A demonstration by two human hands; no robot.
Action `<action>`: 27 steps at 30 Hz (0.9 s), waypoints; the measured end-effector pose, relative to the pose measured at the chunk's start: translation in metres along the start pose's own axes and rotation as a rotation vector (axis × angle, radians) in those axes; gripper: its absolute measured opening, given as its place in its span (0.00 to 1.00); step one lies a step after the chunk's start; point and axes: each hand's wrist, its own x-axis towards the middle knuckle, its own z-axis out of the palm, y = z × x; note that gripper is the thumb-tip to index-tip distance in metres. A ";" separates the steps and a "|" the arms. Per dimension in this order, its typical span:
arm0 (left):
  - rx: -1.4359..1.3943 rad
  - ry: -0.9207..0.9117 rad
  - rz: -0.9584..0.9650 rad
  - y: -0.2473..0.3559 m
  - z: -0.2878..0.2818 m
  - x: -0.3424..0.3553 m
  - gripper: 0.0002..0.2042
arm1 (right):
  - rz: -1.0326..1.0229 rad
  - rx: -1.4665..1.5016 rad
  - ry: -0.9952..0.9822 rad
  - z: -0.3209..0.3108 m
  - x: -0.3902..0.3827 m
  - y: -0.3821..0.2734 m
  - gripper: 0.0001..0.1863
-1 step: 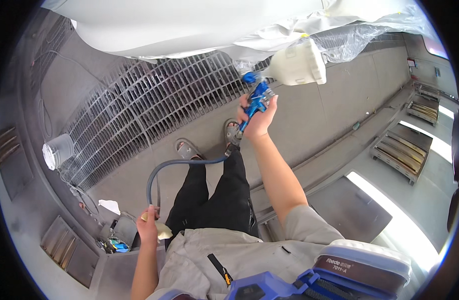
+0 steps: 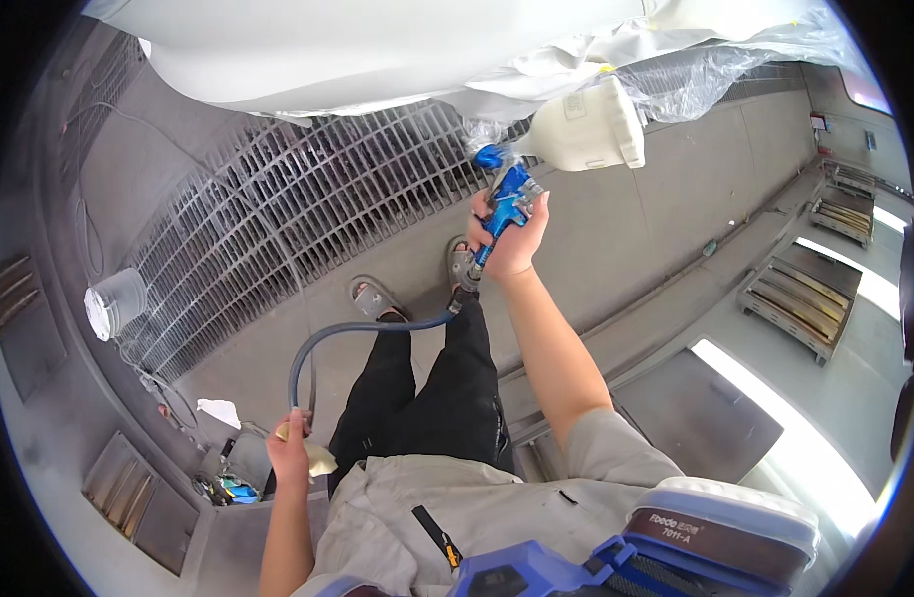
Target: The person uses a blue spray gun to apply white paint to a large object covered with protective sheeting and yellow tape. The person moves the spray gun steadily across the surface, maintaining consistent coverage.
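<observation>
A: What is the right hand (image 2: 514, 242) doing?
B: It's wrapped around the handle of a blue spray gun (image 2: 508, 197), with the fingers curled on the front side.
A: Where is the gun, exactly?
B: Out ahead of the body, above the edge of the floor grate (image 2: 238, 219) and near the white covering (image 2: 357, 55). A cream cup (image 2: 584, 127) sticks out to the right from its head.
A: And the left hand (image 2: 290, 456)?
B: Down by the hip, closed around a dark hose (image 2: 365, 324) that curves over to the bottom of the gun's handle. It also has a pale yellow piece (image 2: 322, 460) against it; I can't tell what that is.
A: Anything off to the left?
B: A whitish bucket (image 2: 125, 295) beside the grate.
</observation>
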 end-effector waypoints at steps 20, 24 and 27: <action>0.250 -0.106 0.068 -0.027 -0.044 0.023 0.18 | 0.028 -0.047 0.047 -0.008 0.034 0.088 0.45; 0.108 -0.197 0.089 -0.032 -0.040 0.024 0.19 | -0.020 0.033 0.364 -0.014 0.050 0.097 0.44; 0.043 -0.159 0.011 -0.039 -0.040 0.023 0.20 | -0.093 0.070 0.511 -0.004 0.053 0.108 0.44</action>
